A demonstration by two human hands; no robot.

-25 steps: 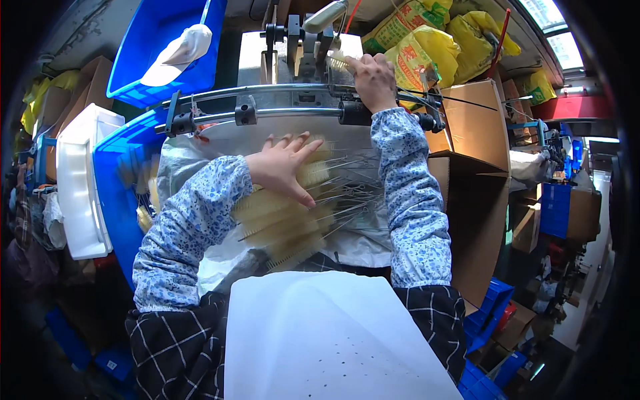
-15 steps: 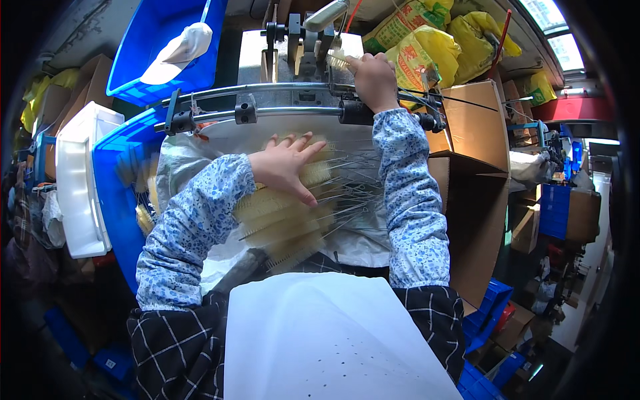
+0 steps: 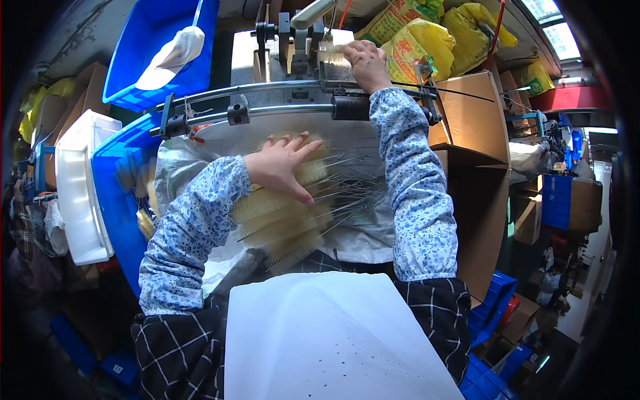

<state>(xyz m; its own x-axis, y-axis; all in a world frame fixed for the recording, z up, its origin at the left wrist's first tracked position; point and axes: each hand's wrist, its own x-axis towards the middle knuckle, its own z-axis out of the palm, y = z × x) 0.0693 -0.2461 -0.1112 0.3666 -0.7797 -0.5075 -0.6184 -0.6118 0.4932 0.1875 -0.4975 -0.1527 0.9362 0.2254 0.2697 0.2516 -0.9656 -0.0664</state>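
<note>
My left hand (image 3: pixel 280 164) lies with fingers spread on a pile of pale bristle brushes (image 3: pixel 283 223), whose thin twisted-wire stems point to the right. The pile rests on a whitish sheet (image 3: pixel 370 243) in front of me. My right hand (image 3: pixel 368 67) is up at the machine (image 3: pixel 299 63), its fingers closed at the right end of one pale bristle brush (image 3: pixel 331 57). That brush lies sideways against the right side of the machine's metal parts. The fingertips are partly hidden, so the exact grip on its end does not show.
Between me and the machine runs a metal rail (image 3: pixel 280 110) with black clamps. Left are blue bins (image 3: pixel 123 150), one holding more brushes, one a white cap (image 3: pixel 175 57), and a white tub (image 3: pixel 83 187). An open cardboard box (image 3: pixel 473 200) and yellow sacks (image 3: pixel 423 50) stand right.
The whole view has shifted slightly. My right hand sits a little farther forward at the machine, still at the brush. My left hand stays spread on the pile.
</note>
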